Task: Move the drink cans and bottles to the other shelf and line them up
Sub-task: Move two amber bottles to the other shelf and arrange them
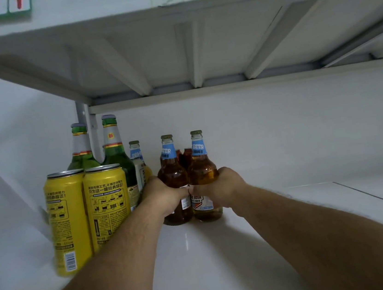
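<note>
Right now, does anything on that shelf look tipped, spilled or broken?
Nothing stands out. The yellow cans, green bottles and both gripped amber beer bottles stand upright on a dry white shelf.

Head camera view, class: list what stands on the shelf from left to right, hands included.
Left yellow can → right yellow can → left hand gripping the left amber bottle → right amber bottle gripped by the right hand. The green bottles behind overlap the cans, so they are omitted.

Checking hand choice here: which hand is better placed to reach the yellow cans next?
Left. The left hand is nearer the yellow cans, which stand on its side; the right hand would cross over.
</note>
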### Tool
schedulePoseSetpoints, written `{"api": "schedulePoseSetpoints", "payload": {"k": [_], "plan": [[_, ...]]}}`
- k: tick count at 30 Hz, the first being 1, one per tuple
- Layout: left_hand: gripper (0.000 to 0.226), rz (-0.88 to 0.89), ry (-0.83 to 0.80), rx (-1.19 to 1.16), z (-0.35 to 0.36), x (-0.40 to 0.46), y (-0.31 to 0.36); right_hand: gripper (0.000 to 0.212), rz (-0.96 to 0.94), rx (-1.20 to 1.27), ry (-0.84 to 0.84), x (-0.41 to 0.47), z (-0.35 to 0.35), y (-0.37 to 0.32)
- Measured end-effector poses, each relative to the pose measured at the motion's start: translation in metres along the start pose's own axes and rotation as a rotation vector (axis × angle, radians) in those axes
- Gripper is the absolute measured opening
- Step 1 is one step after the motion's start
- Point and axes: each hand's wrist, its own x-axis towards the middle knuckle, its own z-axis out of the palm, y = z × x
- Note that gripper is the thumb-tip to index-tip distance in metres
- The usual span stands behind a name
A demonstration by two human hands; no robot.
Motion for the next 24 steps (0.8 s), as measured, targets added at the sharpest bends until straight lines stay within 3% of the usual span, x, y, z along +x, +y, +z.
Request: {"api": "schedulePoseSetpoints", "payload": {"k": [6,14,24], "plan": [[0.088,0.063,-0.034,-0.022,0.004,-0.005,0.004,0.064,0.039,0.002,0.073,-0.012,-0.018,0.001],[0.03,0.189,-0.185,-0.14,0.014,-0.04,0.032,0.056,0.035,0.05,0.196,-0.045,-0.077,0.01],[0.041,0.276,-0.315,-0.125,0.059,-0.093,0.082,0.063,0.025,0.075,0.325,-0.104,-0.158,0.013]]}}
